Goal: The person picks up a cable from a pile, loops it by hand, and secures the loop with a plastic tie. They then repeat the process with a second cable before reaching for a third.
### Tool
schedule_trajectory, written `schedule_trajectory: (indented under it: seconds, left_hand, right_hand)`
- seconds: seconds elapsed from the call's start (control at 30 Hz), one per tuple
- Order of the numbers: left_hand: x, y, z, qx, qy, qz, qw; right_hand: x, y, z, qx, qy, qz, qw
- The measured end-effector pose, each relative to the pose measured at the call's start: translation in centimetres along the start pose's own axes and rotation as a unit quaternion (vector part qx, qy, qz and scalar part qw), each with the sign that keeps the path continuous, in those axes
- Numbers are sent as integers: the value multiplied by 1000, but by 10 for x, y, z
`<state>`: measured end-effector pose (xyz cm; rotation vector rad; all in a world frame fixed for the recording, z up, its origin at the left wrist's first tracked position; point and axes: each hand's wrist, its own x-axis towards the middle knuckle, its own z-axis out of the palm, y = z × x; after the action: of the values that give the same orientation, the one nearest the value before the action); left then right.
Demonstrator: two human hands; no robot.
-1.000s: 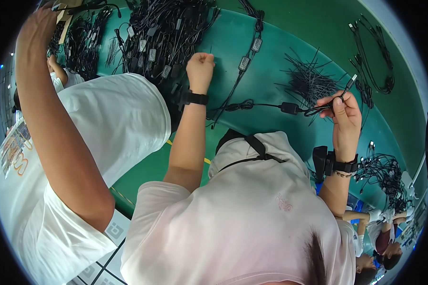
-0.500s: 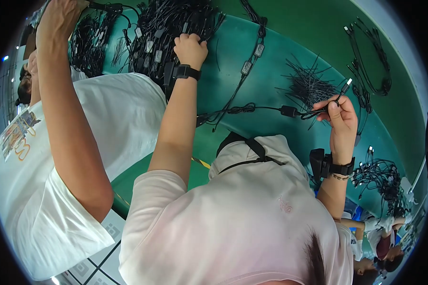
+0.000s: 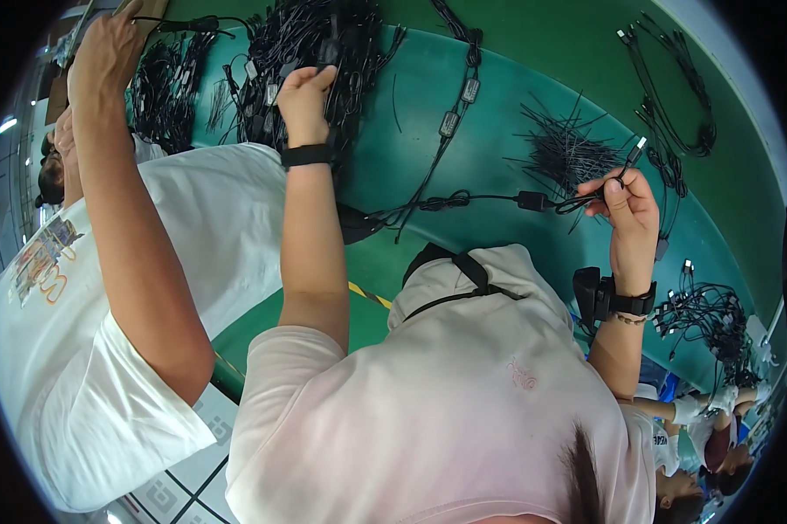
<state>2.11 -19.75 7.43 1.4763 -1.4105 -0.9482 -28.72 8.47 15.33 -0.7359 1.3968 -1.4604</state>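
My left hand (image 3: 308, 103) is over the large heap of black cables (image 3: 358, 61) at the back left. Its thumb and fingers pinch a black cable (image 3: 328, 54) with a small box on it, partly blurred. In my right hand (image 3: 631, 205) is a coiled black USB cable (image 3: 573, 204), gripped between thumb and fingers. Its silver plug (image 3: 642, 143) points up past the fingertips, while its black box (image 3: 531, 201) hangs out to the left. Beside that hand lies a pile of short black ties (image 3: 568, 153).
Tied cables (image 3: 450, 124) lie across the green table (image 3: 498, 79). More cables rest at the far right (image 3: 686, 96) and in a tangle (image 3: 704, 314) at the near right. Another person's arm (image 3: 140, 227) reaches in close on my left, holding a cable.
My left hand has moved left and a little toward me, turning so its thumb and fingers show pinching a cable. My right hand stays nearly still with its cable.
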Motion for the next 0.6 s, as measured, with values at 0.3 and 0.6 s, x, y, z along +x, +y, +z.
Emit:
schedule_trajectory:
  seconds: [0.3, 0.6]
  left_hand:
    - [2, 15, -56, -411, -185, -262, 854]
    - [-45, 39, -83, -327, -279, -205, 879]
  right_hand:
    - [1, 3, 3, -10, -18, 3, 1000]
    - [-1, 1, 6, -13, -12, 11, 1000]
